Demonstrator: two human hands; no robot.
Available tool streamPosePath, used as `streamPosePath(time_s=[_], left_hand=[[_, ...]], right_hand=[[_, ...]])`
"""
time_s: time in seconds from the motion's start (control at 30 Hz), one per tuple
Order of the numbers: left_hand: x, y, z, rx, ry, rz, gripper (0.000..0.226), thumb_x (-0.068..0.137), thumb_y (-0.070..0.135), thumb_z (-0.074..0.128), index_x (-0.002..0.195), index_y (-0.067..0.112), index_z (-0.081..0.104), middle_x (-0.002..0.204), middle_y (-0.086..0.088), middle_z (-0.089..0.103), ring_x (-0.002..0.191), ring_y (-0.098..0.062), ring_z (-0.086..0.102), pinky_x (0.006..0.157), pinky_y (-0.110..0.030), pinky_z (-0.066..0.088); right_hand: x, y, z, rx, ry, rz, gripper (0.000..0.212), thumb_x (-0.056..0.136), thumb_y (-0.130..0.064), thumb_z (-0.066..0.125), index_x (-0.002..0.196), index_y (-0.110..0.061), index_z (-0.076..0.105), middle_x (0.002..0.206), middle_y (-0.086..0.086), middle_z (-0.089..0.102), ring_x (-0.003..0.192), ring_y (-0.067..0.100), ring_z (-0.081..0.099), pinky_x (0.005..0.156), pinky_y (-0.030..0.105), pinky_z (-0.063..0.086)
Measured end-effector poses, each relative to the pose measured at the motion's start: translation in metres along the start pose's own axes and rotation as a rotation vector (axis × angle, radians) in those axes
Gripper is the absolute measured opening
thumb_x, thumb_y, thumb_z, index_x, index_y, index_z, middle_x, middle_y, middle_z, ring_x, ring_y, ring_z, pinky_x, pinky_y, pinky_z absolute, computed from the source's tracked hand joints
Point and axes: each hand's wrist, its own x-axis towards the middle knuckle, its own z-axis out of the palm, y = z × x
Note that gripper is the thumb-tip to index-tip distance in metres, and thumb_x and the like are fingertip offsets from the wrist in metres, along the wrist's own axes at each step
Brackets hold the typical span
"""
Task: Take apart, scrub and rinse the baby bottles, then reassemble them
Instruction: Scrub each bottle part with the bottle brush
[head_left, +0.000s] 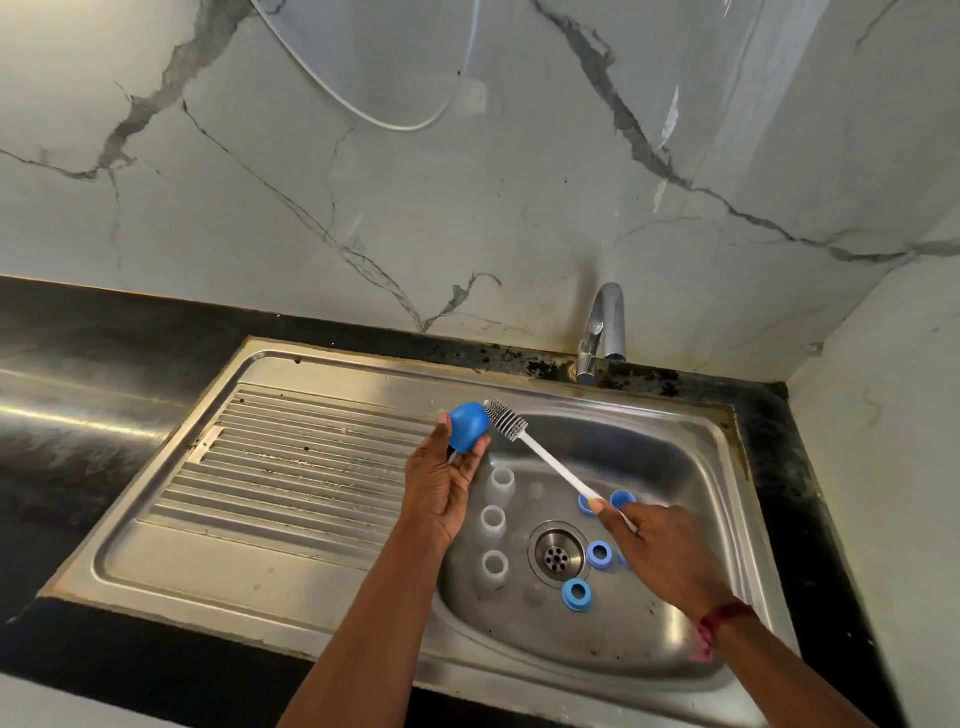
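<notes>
Bottles (492, 519) three, rings (599, 554) at least four, one cap (467, 426), one brush (506, 418).

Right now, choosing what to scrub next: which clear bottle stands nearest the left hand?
The rearmost clear bottle of the three, right beside the left hand.

Bottles (492, 521) left of drain (556, 555), rings (598, 554) right.

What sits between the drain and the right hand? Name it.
One blue ring lies flat between the drain and the right hand, in the head view.
</notes>
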Motion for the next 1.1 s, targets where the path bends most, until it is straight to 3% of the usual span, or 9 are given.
streamPosePath(time_s=[0.17,0.33,0.47,0.57,0.7,0.83,0.93,1.0,1.1], left_hand=[[-0.001,-0.005,0.003,0.042,0.025,0.005,0.02,0.094,0.016,0.062,0.107,0.001,0.063,0.112,-0.018,0.065,0.104,-0.033,0.067,0.078,-0.033,0.062],[-0.007,-0.013,-0.002,0.099,-0.074,-0.022,0.04,0.082,0.021,0.067,0.115,-0.002,0.06,0.11,-0.017,0.07,0.096,-0.026,0.072,0.079,-0.034,0.062],[-0.012,-0.022,-0.007,0.185,-0.133,-0.065,0.04,0.085,0.022,0.067,0.117,-0.001,0.061,0.11,-0.016,0.071,0.092,-0.024,0.073,0.086,-0.037,0.058],[-0.013,-0.032,-0.013,0.174,-0.099,-0.111,0.035,0.09,0.018,0.064,0.118,-0.002,0.059,0.113,-0.019,0.068,0.089,-0.025,0.074,0.074,-0.032,0.062],[-0.018,-0.052,-0.02,0.218,-0.064,-0.197,0.021,0.092,0.012,0.064,0.11,0.003,0.06,0.102,-0.014,0.073,0.087,-0.027,0.074,0.072,-0.033,0.062],[-0.021,-0.078,-0.034,0.45,-0.028,-0.234,0.024,0.091,0.009,0.068,0.111,0.01,0.055,0.112,-0.013,0.068,0.095,-0.027,0.07,0.078,-0.033,0.061],[-0.024,-0.097,-0.039,0.731,-0.03,-0.253,0.028,0.087,0.007,0.073,0.109,0.012,0.057,0.11,-0.012,0.067,0.088,-0.021,0.07,0.068,-0.029,0.059],[-0.025,-0.113,-0.038,0.863,-0.033,-0.259,0.028,0.086,0.005,0.074,0.107,0.01,0.056,0.097,-0.007,0.066,0.075,-0.014,0.067,0.06,-0.024,0.057],[-0.023,-0.135,-0.041,1.037,0.001,-0.242,0.024,0.081,0.011,0.081,0.083,0.016,0.058,0.068,0.004,0.064,0.061,-0.012,0.059,0.051,-0.025,0.049]], right_hand=[[-0.01,-0.007,-0.001,-0.024,0.019,0.009,0.058,0.097,-0.052,0.044,0.048,-0.021,0.04,0.042,-0.024,0.05,0.046,0.002,0.051,0.051,0.011,0.038],[-0.017,-0.011,0.0,-0.029,0.043,0.014,0.058,0.098,-0.052,0.043,0.048,-0.022,0.034,0.044,-0.026,0.049,0.047,0.001,0.048,0.05,0.016,0.036],[-0.022,-0.001,0.002,0.004,0.013,0.105,0.057,0.097,-0.057,0.041,0.05,-0.024,0.045,0.048,-0.01,0.053,0.048,0.007,0.049,0.054,0.02,0.035],[-0.028,0.01,0.008,0.032,0.014,0.159,0.061,0.088,-0.068,0.035,0.05,-0.022,0.043,0.049,-0.002,0.045,0.048,0.014,0.044,0.054,0.029,0.04],[-0.038,0.026,0.015,0.118,0.018,0.357,0.07,0.087,-0.074,0.04,0.068,-0.013,0.069,0.05,-0.001,0.048,0.051,0.016,0.049,0.057,0.033,0.044],[-0.053,0.033,0.016,0.302,0.082,0.538,0.062,0.094,-0.054,0.055,0.069,0.002,0.066,0.042,-0.005,0.05,0.048,0.017,0.048,0.053,0.03,0.04],[-0.062,0.042,0.018,0.521,0.088,0.674,0.049,0.094,-0.048,0.059,0.074,-0.004,0.068,0.043,-0.006,0.049,0.043,0.014,0.042,0.047,0.026,0.035],[-0.066,0.047,0.02,0.623,0.063,0.724,0.042,0.096,-0.043,0.058,0.084,-0.004,0.069,0.05,0.001,0.049,0.042,0.014,0.04,0.041,0.022,0.03],[-0.067,0.052,0.022,0.687,0.044,0.769,0.035,0.098,-0.033,0.055,0.092,-0.002,0.068,0.053,0.005,0.051,0.042,0.014,0.041,0.041,0.021,0.029]])
